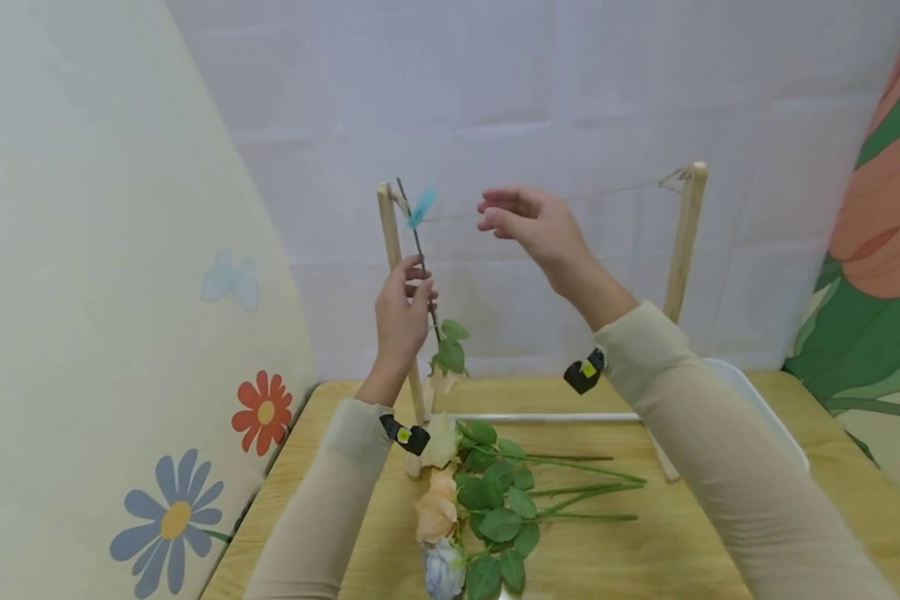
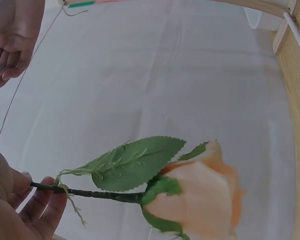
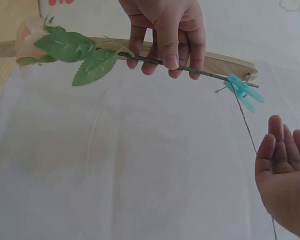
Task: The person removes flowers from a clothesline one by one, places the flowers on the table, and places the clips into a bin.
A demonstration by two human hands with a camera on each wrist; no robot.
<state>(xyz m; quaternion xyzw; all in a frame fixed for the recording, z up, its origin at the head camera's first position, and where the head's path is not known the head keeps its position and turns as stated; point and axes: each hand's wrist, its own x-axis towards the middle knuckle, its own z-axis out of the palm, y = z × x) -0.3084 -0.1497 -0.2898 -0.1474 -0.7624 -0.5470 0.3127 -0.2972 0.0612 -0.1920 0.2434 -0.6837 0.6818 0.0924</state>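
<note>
My left hand (image 1: 403,315) pinches the dark stem (image 3: 210,74) of a peach artificial rose (image 2: 197,197) between thumb and fingers. The rose hangs bloom down, its green leaves (image 2: 140,162) just below the hand. Near the stem's upper end, a light-blue clothespin (image 3: 244,92) clips it to a thin string (image 1: 615,191), close to the left post. My right hand (image 1: 536,233) is held up at the string, to the right of the clothespin. Its fingers are relaxed and hold nothing.
Two wooden posts, a left one (image 1: 390,229) and a right one (image 1: 686,242), carry the string, with a white bar (image 1: 532,417) low between them. Several artificial roses (image 1: 437,504) lie on the wooden table (image 1: 607,562). A white tray (image 1: 765,412) stands at the right.
</note>
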